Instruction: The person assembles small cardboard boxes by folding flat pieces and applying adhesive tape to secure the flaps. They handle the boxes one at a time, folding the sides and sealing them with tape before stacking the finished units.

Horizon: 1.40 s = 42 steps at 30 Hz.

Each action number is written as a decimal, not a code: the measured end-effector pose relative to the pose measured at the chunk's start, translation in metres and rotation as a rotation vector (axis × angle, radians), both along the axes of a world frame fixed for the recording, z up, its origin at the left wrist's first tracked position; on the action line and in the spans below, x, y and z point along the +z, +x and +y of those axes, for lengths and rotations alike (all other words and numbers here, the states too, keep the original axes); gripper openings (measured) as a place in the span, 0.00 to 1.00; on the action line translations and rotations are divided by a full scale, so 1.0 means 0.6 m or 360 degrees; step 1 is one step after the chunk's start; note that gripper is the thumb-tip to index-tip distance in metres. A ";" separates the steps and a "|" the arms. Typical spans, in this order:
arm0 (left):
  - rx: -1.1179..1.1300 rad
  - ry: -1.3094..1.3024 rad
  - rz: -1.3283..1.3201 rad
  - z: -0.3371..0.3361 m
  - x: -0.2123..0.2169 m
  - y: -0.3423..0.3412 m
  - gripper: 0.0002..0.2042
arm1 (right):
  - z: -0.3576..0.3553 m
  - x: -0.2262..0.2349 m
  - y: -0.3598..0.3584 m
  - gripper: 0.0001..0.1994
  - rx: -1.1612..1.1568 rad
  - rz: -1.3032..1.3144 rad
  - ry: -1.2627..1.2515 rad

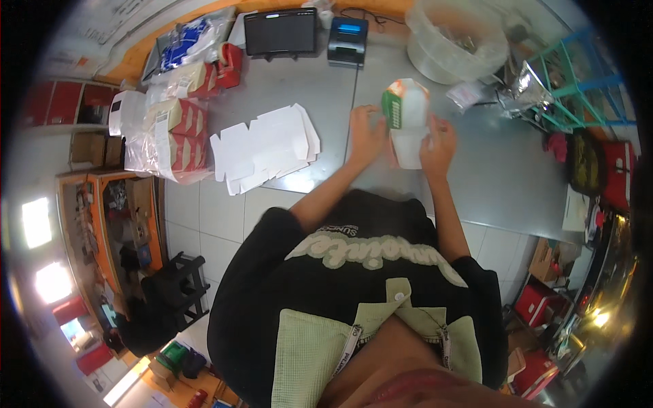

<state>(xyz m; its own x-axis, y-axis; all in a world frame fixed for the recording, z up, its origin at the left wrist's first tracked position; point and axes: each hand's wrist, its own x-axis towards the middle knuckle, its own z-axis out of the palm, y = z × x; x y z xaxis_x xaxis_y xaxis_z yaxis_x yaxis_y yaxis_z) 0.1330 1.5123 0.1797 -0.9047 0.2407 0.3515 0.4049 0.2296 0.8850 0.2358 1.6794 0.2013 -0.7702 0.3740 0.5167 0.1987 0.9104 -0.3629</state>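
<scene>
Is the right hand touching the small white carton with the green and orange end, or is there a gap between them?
Touching. In the head view the right hand presses against the side of the small white carton, with no gap; the left hand is on its other side.

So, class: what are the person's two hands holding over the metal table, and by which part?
A small white carton with a green and orange end, gripped between the left hand and right hand by its two long sides.

the person wears a black short-sleeved t-shirt [354, 285] with pale curly lettering across the chest, a light green waffle-textured collar piece [320, 340] with a round button, and a lanyard strap [348, 348]. forearms are bare.
</scene>
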 end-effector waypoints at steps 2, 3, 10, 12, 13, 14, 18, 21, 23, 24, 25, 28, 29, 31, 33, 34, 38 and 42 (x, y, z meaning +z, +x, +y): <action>0.0115 -0.0308 0.0290 -0.120 0.053 -0.037 0.11 | -0.037 0.081 0.002 0.23 -0.0012 0.0399 0.0022; 0.0354 -0.0266 0.0302 -0.183 0.052 -0.056 0.11 | -0.063 0.084 -0.002 0.21 0.0221 0.0400 -0.0255; 0.1229 -0.1475 -0.0176 -0.731 -0.127 -0.104 0.22 | -0.325 -0.039 -0.153 0.20 0.0874 -0.0306 -0.1109; 0.0971 -0.1564 -0.0387 -0.775 -0.163 -0.139 0.23 | -0.363 -0.113 -0.208 0.24 0.0595 -0.0399 -0.0967; 0.0864 -0.1553 -0.0431 -0.771 -0.161 -0.125 0.24 | -0.380 -0.117 -0.216 0.26 0.0602 -0.0437 -0.0913; 0.0757 -0.1528 -0.0475 -0.749 -0.154 -0.111 0.24 | -0.393 -0.118 -0.225 0.28 0.0607 -0.0476 -0.0849; 0.1334 -0.0949 -0.0276 -0.643 -0.050 -0.036 0.21 | -0.415 -0.119 -0.234 0.27 0.0634 -0.0553 -0.0743; 0.0994 -0.0290 -0.1242 -0.690 -0.023 -0.041 0.20 | -0.414 -0.122 -0.248 0.23 0.0426 -0.0646 -0.0864; 0.0874 -0.0262 -0.1204 -0.704 -0.024 -0.043 0.18 | -0.413 -0.129 -0.258 0.21 0.0372 -0.0682 -0.0965; 0.0810 -0.0253 -0.1182 -0.708 -0.026 -0.047 0.17 | -0.413 -0.128 -0.263 0.21 0.0327 -0.0717 -0.0978; 0.0787 -0.0386 -0.1063 -0.710 -0.022 -0.048 0.17 | -0.414 -0.125 -0.267 0.21 0.0278 -0.0753 -0.0988; 0.0719 -0.0796 -0.0790 -0.703 -0.019 -0.043 0.15 | -0.421 -0.108 -0.262 0.22 0.0182 -0.0705 -0.1070; 0.0717 -0.0824 -0.0709 -0.699 -0.014 -0.040 0.16 | -0.428 -0.087 -0.260 0.21 0.0142 -0.0680 -0.1076; 0.0713 -0.0876 -0.0545 -0.692 0.004 -0.032 0.17 | -0.446 -0.041 -0.257 0.22 0.0065 -0.0705 -0.0994; 0.0723 -0.0644 -0.0801 -0.697 0.019 -0.039 0.19 | -0.458 -0.017 -0.259 0.23 -0.0001 -0.0767 -0.1211; 0.0731 -0.0524 -0.0919 -0.700 0.028 -0.042 0.20 | -0.447 -0.017 -0.264 0.24 0.0133 -0.0901 -0.1381; 0.0430 0.0196 -0.1490 -0.719 0.038 -0.065 0.18 | -0.418 -0.001 -0.270 0.22 0.0438 -0.1211 -0.2007; 0.0204 0.0240 -0.1365 -0.741 0.080 -0.083 0.14 | -0.409 0.061 -0.246 0.16 0.0452 -0.0888 -0.1979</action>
